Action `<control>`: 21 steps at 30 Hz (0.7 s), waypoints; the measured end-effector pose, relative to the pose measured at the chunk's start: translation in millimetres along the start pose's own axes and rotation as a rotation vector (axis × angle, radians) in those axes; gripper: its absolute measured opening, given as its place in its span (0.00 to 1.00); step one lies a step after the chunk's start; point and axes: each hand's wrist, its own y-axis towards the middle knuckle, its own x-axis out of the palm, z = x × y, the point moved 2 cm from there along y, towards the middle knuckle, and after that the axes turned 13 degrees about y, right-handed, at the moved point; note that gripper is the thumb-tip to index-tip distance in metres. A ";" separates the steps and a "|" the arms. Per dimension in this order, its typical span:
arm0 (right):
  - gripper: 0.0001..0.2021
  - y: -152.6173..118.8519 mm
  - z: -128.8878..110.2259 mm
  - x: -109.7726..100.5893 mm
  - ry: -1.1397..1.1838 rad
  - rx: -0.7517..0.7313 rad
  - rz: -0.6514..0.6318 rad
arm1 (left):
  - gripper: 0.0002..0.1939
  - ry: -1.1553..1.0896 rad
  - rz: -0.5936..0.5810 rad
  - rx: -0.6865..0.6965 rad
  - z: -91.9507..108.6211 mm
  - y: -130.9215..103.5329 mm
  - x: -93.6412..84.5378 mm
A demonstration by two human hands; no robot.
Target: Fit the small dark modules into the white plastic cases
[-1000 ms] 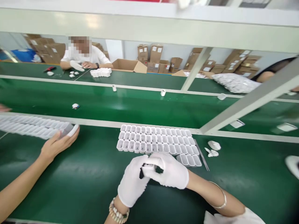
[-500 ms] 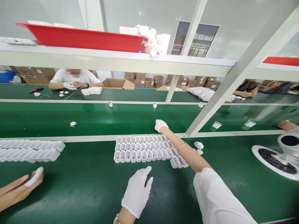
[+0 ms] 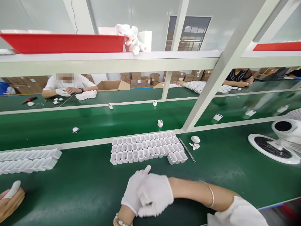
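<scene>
Over the green worktop point(image 3: 94, 201), both of my hands wear white gloves. My left hand point(image 3: 131, 191) has its thumb stretched out; its other fingers are mostly covered. Across it lies my right hand point(image 3: 157, 193), with bent fingers whose tips I cannot make out. Nothing held shows in either hand. Just beyond them, small open white plastic housings point(image 3: 141, 155) stand upright in tight rows, and a short group of white housings point(image 3: 177, 157) sits at the front right. Thin metal tweezers point(image 3: 187, 150) lie beside the rows. One white housing point(image 3: 160, 123) rests on the green belt.
White crumpled pieces point(image 3: 195, 139) lie right of the tweezers, and a white fan point(image 3: 270, 146) stands farther right. More housings point(image 3: 28, 164) and another person's hand point(image 3: 11, 201) are at left. A slanted post point(image 3: 207, 84) and a shelf with a red tray point(image 3: 70, 43) rise ahead.
My right hand has come back from the belt onto my left hand. A white housing now sits on the belt near where it was. The tweezers are uncovered, and the view has shifted right.
</scene>
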 end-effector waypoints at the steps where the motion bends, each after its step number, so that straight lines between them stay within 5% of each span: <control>1: 0.23 -5.8 -1.6 18.4 0.036 -0.104 -0.079 | 0.26 0.053 -0.042 0.001 -1.4 0.2 1.8; 4: 0.26 -14.7 7.2 59.4 0.103 -0.256 -0.237 | 0.27 0.156 -0.109 -0.020 -4.4 1.1 0.8; 7: 0.27 -14.4 20.5 77.8 0.166 -0.324 -0.330 | 0.24 0.183 -0.152 0.058 -1.7 7.5 -10.5; 13: 0.28 -10.4 28.1 74.6 0.251 -0.247 -0.380 | 0.22 0.291 -0.365 0.365 22.8 49.7 -26.0; 16: 0.27 -10.0 27.6 72.4 0.240 -0.193 -0.442 | 0.21 0.329 -0.479 0.538 36.3 74.7 -11.5; 21: 0.26 -9.2 29.6 71.1 0.216 -0.149 -0.450 | 0.22 0.292 -0.474 0.561 42.8 93.7 14.3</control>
